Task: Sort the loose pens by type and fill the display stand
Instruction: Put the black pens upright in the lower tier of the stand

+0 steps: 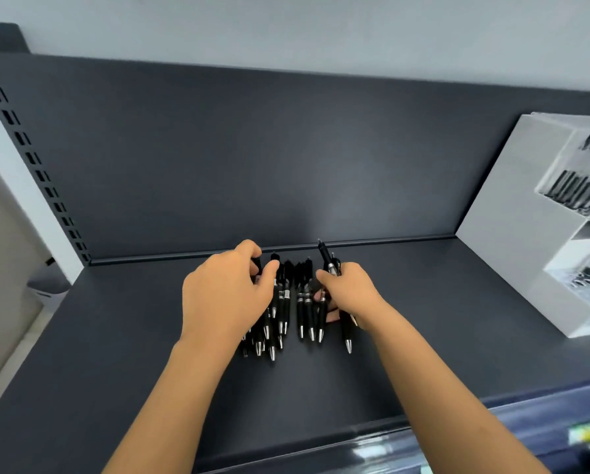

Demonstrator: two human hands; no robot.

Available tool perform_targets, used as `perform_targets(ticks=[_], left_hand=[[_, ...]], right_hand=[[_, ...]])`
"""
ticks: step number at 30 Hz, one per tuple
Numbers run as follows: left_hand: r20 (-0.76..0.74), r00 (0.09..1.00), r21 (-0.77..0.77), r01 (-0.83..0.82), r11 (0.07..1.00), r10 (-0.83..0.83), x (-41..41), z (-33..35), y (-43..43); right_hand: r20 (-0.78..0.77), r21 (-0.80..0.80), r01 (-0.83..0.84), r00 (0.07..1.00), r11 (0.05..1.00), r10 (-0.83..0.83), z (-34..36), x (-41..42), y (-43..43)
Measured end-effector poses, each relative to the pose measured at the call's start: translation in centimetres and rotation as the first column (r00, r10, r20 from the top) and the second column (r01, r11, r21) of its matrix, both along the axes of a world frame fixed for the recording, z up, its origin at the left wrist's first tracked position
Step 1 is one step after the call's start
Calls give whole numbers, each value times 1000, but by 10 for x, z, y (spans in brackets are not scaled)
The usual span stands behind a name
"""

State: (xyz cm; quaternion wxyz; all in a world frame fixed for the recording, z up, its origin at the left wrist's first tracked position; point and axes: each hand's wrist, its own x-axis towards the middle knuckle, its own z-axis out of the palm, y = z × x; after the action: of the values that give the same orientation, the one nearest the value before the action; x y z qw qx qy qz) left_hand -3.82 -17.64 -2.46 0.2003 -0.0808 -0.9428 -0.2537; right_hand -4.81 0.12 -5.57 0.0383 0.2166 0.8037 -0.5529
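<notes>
Setting: a dark shelf (423, 354) fills the frame, with both forearms entering from the lower edge.
Loose pens (305, 313): black, with silver tips, they lie side by side at centre frame. Their long axes run top to bottom in the picture, tips toward the lower edge.
Left hand (225, 295): it covers the left part of the row, its fingers curled and its thumb and forefinger pinching the cap ends there.
Right hand (350, 292): it is closed round a bundle of pens (326, 256), one of which juts toward the upper edge.
Display stand (512, 234): white and tiered, at the right edge of the frame, it is well apart from the row and partly stocked.
Governing relation: the stand lies to the right of both hands, so the right hand is nearer. Its bundle would probably need turning to match the slots.
</notes>
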Motion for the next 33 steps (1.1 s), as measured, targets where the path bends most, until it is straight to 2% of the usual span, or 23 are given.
perform_targets(ticks=[2, 5, 8, 12, 14, 17, 19, 20, 21, 25, 27, 30, 33], left_hand=[[11, 998, 26, 54, 998, -54, 2, 0, 13], [75, 978, 159, 179, 971, -193, 4, 4, 42], [107, 906, 374, 346, 861, -410, 7, 12, 85], [130, 769, 567, 461, 683, -627, 20, 32, 156], [162, 706, 606, 480, 635, -689, 23, 42, 185], [231, 545, 636, 542, 549, -806, 33, 55, 242], [244, 432, 659, 583, 475, -868, 41, 63, 285], [226, 407, 668, 596, 445, -885, 44, 65, 306], [192, 420, 676, 599, 430, -887, 47, 67, 326], [-88, 605, 709, 597, 377, -792, 44, 70, 387], [-170, 665, 647, 632, 426, -728, 40, 64, 407], [-228, 676, 478, 705, 524, -701, 37, 51, 421], [-216, 619, 319, 776, 544, -755, 35, 46, 422]], right_hand=[[-16, -154, 32, 999, 987, -35, 4, 9, 8], [-41, -367, 70, 995, 928, -91, 20, 30, 28], [-103, -568, 38, 988, 822, -117, 43, 55, 55], [-226, -605, -35, 965, 795, -129, 62, 90, 96], [-239, -670, -23, 953, 742, -186, 66, 103, 123], [-244, -726, -34, 947, 687, -211, 73, 127, 186], [-250, -705, -17, 941, 709, -226, 78, 141, 229], [-258, -670, 5, 936, 742, -240, 80, 148, 249], [-268, -621, 38, 928, 783, -258, 80, 155, 269], [-373, -386, 218, 852, 897, -367, 81, 170, 340], [-443, -288, 293, 803, 912, -398, 77, 172, 362], [-499, -337, 307, 744, 890, -445, 71, 167, 377], [-498, -449, 286, 706, 846, -503, 69, 156, 385]])
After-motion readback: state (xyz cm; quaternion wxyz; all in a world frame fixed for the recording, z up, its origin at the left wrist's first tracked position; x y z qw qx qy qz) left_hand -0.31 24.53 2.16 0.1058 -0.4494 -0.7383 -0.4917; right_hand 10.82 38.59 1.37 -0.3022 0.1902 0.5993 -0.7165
